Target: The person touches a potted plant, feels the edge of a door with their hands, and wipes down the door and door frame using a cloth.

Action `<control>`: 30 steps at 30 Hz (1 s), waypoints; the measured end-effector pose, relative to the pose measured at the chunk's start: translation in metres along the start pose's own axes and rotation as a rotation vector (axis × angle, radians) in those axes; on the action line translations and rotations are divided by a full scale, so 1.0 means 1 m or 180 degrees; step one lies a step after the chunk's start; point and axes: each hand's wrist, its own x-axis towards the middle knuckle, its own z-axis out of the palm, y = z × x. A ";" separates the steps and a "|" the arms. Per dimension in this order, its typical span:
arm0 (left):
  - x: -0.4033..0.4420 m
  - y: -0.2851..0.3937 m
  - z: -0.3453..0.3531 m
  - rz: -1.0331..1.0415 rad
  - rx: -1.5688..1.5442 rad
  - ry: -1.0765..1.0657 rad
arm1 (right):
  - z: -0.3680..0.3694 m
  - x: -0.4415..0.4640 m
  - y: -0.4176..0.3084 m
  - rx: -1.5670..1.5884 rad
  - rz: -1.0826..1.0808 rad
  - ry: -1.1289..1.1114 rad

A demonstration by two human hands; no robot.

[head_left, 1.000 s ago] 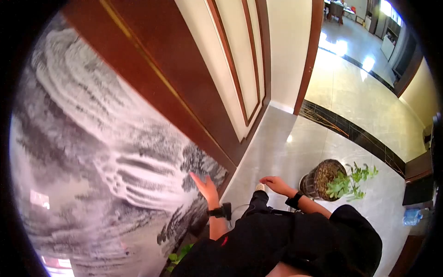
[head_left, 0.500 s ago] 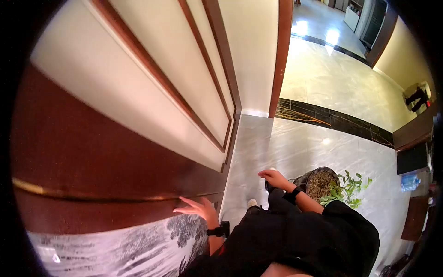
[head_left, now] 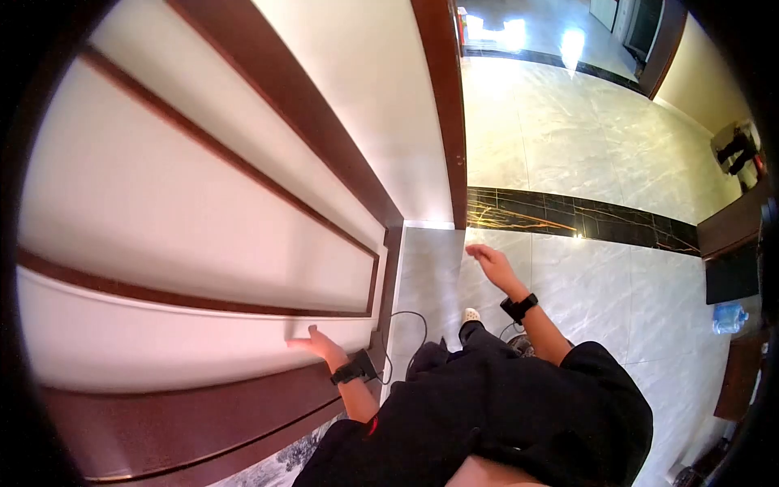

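Note:
My left hand (head_left: 323, 346) is empty, with its thumb raised apart from the outstretched fingers. It hovers in front of the white wall panel (head_left: 187, 345) framed in dark red-brown wood; whether a fingertip touches the panel I cannot tell. My right hand (head_left: 492, 265) is held out over the grey tiled floor (head_left: 580, 300), also empty, its fingers loosely bent and apart from anything. Each wrist wears a black strap with a small device, the left device (head_left: 354, 369) and the right device (head_left: 520, 308). A thin black cable (head_left: 425, 329) loops beside my left arm.
A black marble strip (head_left: 584, 213) crosses the floor ahead, next to a wooden door frame (head_left: 445, 105). One pale shoe (head_left: 471, 315) shows below me. On the right are a blue water bottle (head_left: 729, 318) and a dark cabinet (head_left: 734, 227).
I have moved forward along the panelled wall. The potted plant beside my right arm is now almost wholly hidden. My left hand has passed from the wooden ledge to the white panel.

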 end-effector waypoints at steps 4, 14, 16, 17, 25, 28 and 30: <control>0.002 0.082 0.043 0.0251 -0.1927 0.0143 | -0.035 0.051 0.015 0.0529 -0.0083 0.0271; -0.064 0.299 0.143 0.2339 -0.2119 -0.1531 | -0.067 0.238 -0.021 -0.0156 -0.0912 0.0455; -0.065 0.357 0.149 0.3081 -0.2135 -0.1369 | -0.104 0.287 -0.106 -0.0305 -0.1476 0.0752; -0.072 0.388 0.144 0.3082 -0.2128 -0.1415 | -0.118 0.309 -0.136 -0.0308 -0.1774 0.0929; -0.117 0.552 0.175 0.4378 -0.2936 -0.1922 | -0.135 0.358 -0.136 -0.0945 -0.2540 0.1039; -0.129 0.560 0.194 0.4430 -0.2444 -0.1465 | -0.131 0.340 -0.112 -0.0806 -0.2007 0.0716; -0.128 0.561 0.202 0.4405 -0.2315 -0.1223 | -0.135 0.340 -0.106 -0.0924 -0.2041 0.0696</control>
